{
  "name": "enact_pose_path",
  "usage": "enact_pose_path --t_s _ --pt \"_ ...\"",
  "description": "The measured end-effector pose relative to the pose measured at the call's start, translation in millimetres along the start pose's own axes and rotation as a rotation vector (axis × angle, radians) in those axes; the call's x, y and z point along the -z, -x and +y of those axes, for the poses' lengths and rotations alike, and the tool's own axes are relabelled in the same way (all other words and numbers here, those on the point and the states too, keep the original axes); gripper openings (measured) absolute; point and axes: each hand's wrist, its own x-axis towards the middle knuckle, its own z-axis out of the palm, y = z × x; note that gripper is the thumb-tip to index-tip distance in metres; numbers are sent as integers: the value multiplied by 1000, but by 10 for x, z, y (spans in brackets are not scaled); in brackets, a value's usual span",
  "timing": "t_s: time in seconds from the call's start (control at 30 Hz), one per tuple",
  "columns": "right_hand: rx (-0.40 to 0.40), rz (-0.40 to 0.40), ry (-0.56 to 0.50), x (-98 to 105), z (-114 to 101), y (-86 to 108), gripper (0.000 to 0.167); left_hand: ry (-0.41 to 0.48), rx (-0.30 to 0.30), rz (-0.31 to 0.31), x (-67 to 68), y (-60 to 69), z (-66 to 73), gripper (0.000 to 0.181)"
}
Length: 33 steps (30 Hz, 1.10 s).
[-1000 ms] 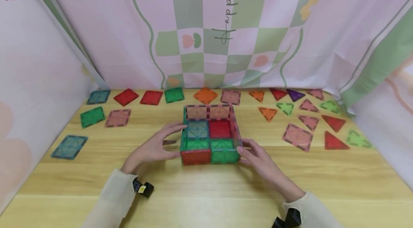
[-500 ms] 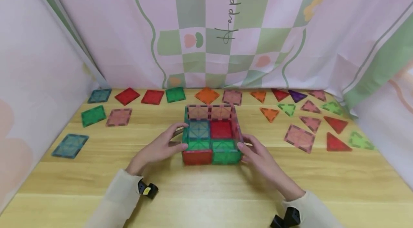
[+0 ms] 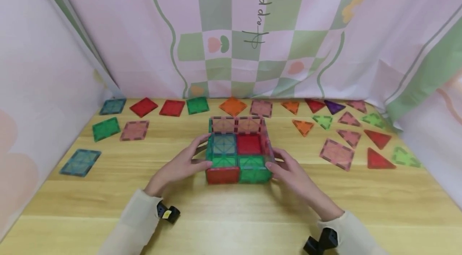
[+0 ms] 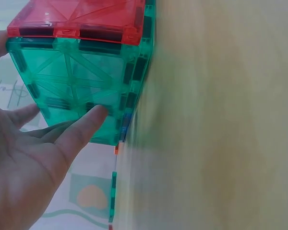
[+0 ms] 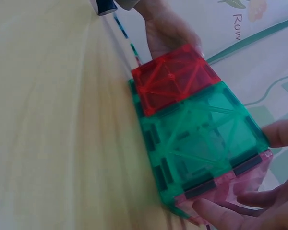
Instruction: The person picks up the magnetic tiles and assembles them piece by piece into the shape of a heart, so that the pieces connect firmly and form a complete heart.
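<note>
An open-topped box of translucent square magnetic tiles stands on the table, its front wall made of a red tile (image 3: 222,175) and a green tile (image 3: 255,175). Blue, red and green tiles form its floor. My left hand (image 3: 178,165) touches the box's left side, the thumb near the front corner. In the left wrist view, fairly straight fingers of the left hand (image 4: 33,158) lie against a green side tile (image 4: 69,79). On the opposite side, my right hand (image 3: 294,173) rests relaxed fingers along the pink wall (image 5: 225,184), its thumb by the front corner.
Loose square tiles lie at the left and back, among them a blue one (image 3: 80,162) and an orange one (image 3: 232,106). Several triangles, such as a red one (image 3: 379,158), and a pink square (image 3: 337,154) lie at the right. A patterned cloth (image 3: 245,66) hangs behind the table (image 3: 231,219).
My left thumb has moved up along the box's left side near the front corner. The right hand keeps almost the same place beside the box, and the head view has shifted slightly.
</note>
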Motion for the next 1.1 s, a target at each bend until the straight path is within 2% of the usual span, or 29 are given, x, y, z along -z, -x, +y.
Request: enact_pose_path --t_s 0.2,0.37,0.67,0.87,1.1 --pt "-36 -10 47 98 -43 -99 52 -5 25 0 8 9 -4 83" --pt "-42 13 83 254 -56 -306 55 -3 30 1 26 14 -4 84" --pt "-100 72 347 561 116 -1015 59 3 25 -1 42 -5 -32 84" --pt "-46 60 512 712 133 -1426 65 18 18 0 37 -14 -30 85" --pt "21 -21 647 859 126 -1809 68 25 0 4 32 -14 -20 85"
